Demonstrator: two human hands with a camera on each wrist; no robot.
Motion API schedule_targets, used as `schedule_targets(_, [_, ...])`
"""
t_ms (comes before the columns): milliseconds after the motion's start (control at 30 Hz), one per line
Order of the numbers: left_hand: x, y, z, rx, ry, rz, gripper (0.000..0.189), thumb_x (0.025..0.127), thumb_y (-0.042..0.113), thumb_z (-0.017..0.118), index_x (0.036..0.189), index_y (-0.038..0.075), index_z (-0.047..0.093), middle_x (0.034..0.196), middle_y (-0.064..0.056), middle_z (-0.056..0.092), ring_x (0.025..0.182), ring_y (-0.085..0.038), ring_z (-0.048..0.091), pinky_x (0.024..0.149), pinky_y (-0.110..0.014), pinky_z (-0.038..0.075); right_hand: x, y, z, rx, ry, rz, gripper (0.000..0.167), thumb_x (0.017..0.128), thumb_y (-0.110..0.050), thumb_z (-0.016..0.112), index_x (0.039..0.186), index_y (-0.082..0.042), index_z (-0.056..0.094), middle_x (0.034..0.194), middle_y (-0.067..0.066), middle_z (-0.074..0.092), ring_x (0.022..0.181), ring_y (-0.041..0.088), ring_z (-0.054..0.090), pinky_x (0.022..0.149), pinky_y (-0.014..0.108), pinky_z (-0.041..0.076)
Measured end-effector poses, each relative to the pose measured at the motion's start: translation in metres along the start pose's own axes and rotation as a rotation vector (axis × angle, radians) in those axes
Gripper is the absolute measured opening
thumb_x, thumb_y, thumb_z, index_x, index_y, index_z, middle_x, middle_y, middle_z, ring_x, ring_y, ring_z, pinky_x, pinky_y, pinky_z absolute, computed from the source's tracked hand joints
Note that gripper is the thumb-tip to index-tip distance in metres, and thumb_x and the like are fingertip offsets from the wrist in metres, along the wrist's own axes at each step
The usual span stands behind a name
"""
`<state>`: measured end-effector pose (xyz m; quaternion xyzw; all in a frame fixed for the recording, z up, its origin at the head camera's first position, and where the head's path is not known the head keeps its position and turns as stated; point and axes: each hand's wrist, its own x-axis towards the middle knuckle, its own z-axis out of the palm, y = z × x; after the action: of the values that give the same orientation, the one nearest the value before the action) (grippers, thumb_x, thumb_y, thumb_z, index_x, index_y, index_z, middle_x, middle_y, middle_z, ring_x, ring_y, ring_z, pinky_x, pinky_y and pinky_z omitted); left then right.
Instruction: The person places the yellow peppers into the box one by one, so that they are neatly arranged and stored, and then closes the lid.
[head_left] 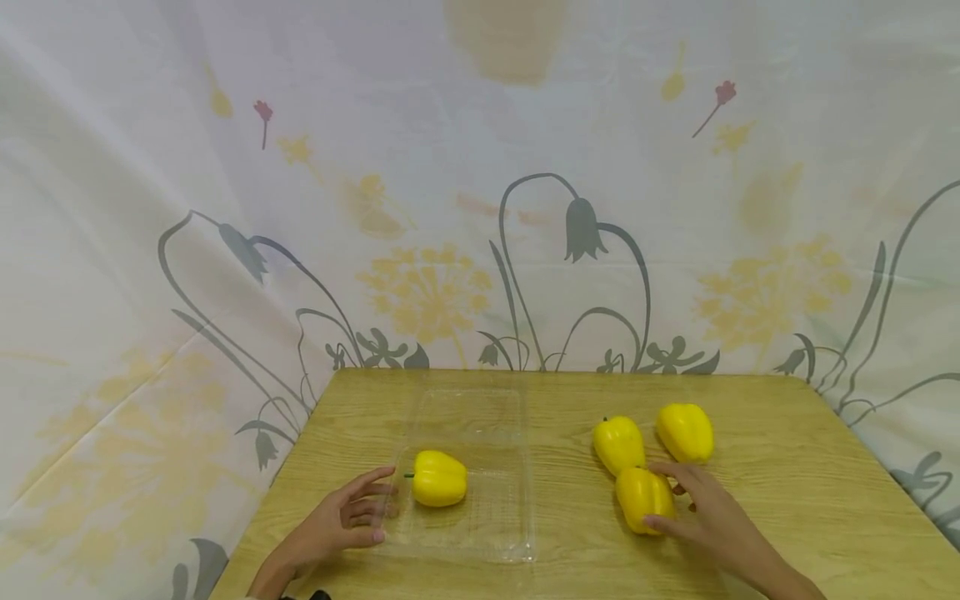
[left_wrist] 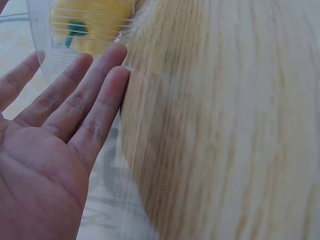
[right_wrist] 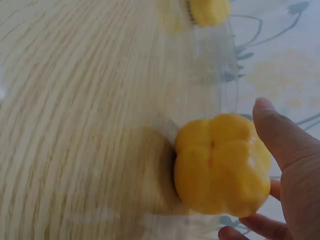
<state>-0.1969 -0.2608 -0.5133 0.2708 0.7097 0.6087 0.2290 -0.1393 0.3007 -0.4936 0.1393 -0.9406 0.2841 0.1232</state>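
A clear plastic container with its lid folded back lies on the table, and one yellow bell pepper is inside it, green stem to the left. My left hand is at the container's left side, fingers extended; in the left wrist view the fingertips are against or very near its clear wall. Right of the container, my right hand holds another yellow bell pepper between thumb and fingers. The right wrist view shows that pepper's lobed end, with the thumb along one side.
Two more yellow bell peppers sit close behind the right hand: one next to the held pepper, another farther right. The wooden table ends at a flower-printed curtain at the back and sides.
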Motion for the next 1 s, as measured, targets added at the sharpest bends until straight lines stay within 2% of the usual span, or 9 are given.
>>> schedule_targets(333, [0.0,0.0,0.0,-0.013,-0.002,-0.007,0.077,0.102,-0.001,0.061,0.165,0.005,0.016,0.155,-0.036,0.033,0.13,-0.036,0.057,0.102,-0.037,0.053,0.002,-0.01,0.011,-0.017,-0.022,0.135,0.076,0.078,-0.054,0.086,0.134,-0.008,0.061,0.115,0.009,0.06,0.086,0.014,0.052,0.069,0.028,0.049])
schedule_targets(500, [0.0,-0.001,0.001,-0.011,0.002,-0.015,0.077,0.102,-0.001,0.06,0.165,0.006,0.017,0.155,-0.036,0.032,0.13,-0.036,0.057,0.102,-0.037,0.053,0.003,-0.015,0.015,-0.014,-0.036,0.178,0.079,0.078,-0.058,0.085,0.135,-0.008,0.06,0.117,0.014,0.057,0.089,0.02,0.054,0.074,0.038,0.051])
schedule_targets(567, [0.0,-0.001,0.001,-0.008,0.003,-0.015,0.077,0.102,-0.001,0.06,0.165,0.006,0.017,0.155,-0.036,0.032,0.13,-0.036,0.056,0.102,-0.037,0.053,0.003,-0.015,0.015,-0.008,-0.031,0.168,0.079,0.079,-0.057,0.084,0.135,-0.007,0.06,0.122,0.017,0.058,0.097,0.026,0.058,0.08,0.046,0.054])
schedule_targets(667, [0.0,0.0,0.001,-0.01,0.004,-0.016,0.077,0.102,-0.001,0.06,0.165,0.007,0.017,0.155,-0.035,0.032,0.13,-0.036,0.056,0.102,-0.037,0.053,0.004,-0.015,0.016,0.016,-0.01,0.122,0.074,0.08,-0.045,0.088,0.136,-0.004,0.059,0.13,0.02,0.059,0.112,0.037,0.06,0.092,0.059,0.051])
schedule_targets(833, [-0.001,-0.001,0.001,-0.012,-0.009,0.017,0.076,0.102,-0.002,0.06,0.165,0.005,0.018,0.154,-0.038,0.032,0.129,-0.04,0.056,0.101,-0.037,0.053,0.003,-0.014,0.016,0.044,-0.003,0.033,0.071,0.076,-0.015,0.089,0.137,-0.002,0.056,0.137,0.019,0.058,0.124,0.041,0.055,0.1,0.064,0.045])
schedule_targets(900, [-0.001,-0.001,0.0,-0.015,-0.01,0.021,0.075,0.102,-0.002,0.06,0.165,0.005,0.018,0.154,-0.039,0.032,0.129,-0.039,0.056,0.101,-0.038,0.054,0.002,-0.014,0.016,0.025,0.003,0.016,0.07,0.076,-0.015,0.089,0.137,-0.004,0.057,0.138,0.018,0.056,0.124,0.041,0.055,0.099,0.065,0.046])
schedule_targets(1000, [0.0,-0.002,0.001,-0.02,-0.009,0.01,0.077,0.102,-0.003,0.06,0.165,0.005,0.017,0.155,-0.038,0.031,0.13,-0.037,0.056,0.101,-0.038,0.054,0.002,-0.014,0.015,-0.006,0.008,0.032,0.069,0.078,-0.027,0.091,0.137,-0.01,0.059,0.133,0.017,0.055,0.117,0.04,0.058,0.093,0.065,0.05])
